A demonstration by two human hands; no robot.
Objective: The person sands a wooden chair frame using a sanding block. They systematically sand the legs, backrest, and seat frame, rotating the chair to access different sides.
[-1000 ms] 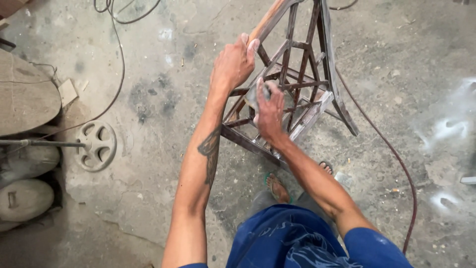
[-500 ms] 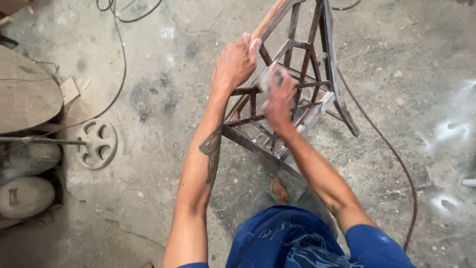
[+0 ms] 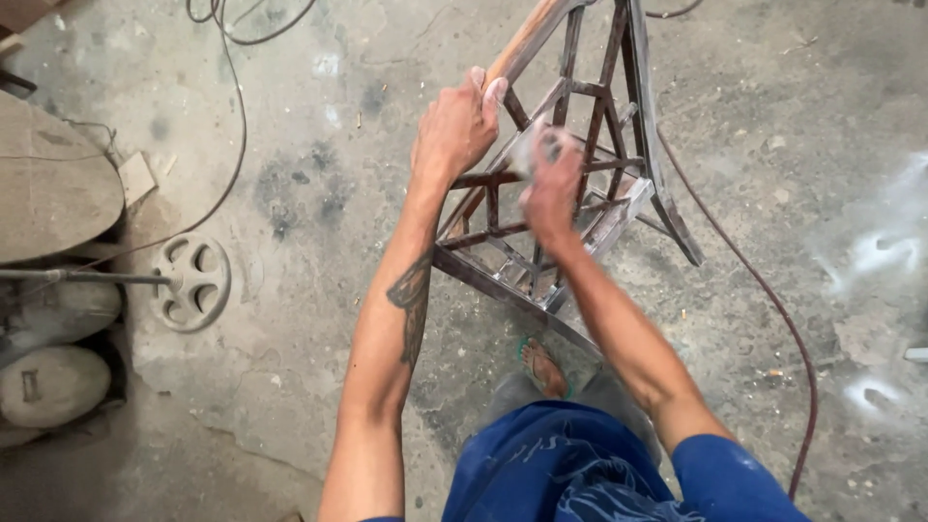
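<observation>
Since half a second ago my right hand (image 3: 551, 188) has slid a little up and along the rails; my left hand (image 3: 454, 130) has kept its place.

Item 1, the landmark: dark, worn wooden chair frame with crossed rails (image 3: 590, 174), tipped on its side on the concrete, straight ahead of my knees. One pale, bare wooden leg (image 3: 527, 39) runs up and away from it.

Item 2: left hand, fingers wrapped shut around that pale leg where it meets the frame. By my reckoning this grip braces the frame against the rubbing.

Item 3: right hand, blurred with motion, curled over a small pale pad or scrap of abrasive (image 3: 527, 155) pressed on a rail inside the frame. I cannot tell just how tightly it is closed, only that the pad sits under the fingers.

Item 4: my foot in a green sandal (image 3: 543, 367), just below the frame's lower edge, likely steadying it.

Item 5: reddish hose or cable (image 3: 764, 290), trailing across the floor to the right of the frame.

Item 6: grey spoked metal wheel (image 3: 190, 280), well left of the frame, with rounded grey sacks (image 3: 53, 382) beyond it.

Item 7: black cable (image 3: 232, 145), looping over the floor to the upper left of the frame.
</observation>
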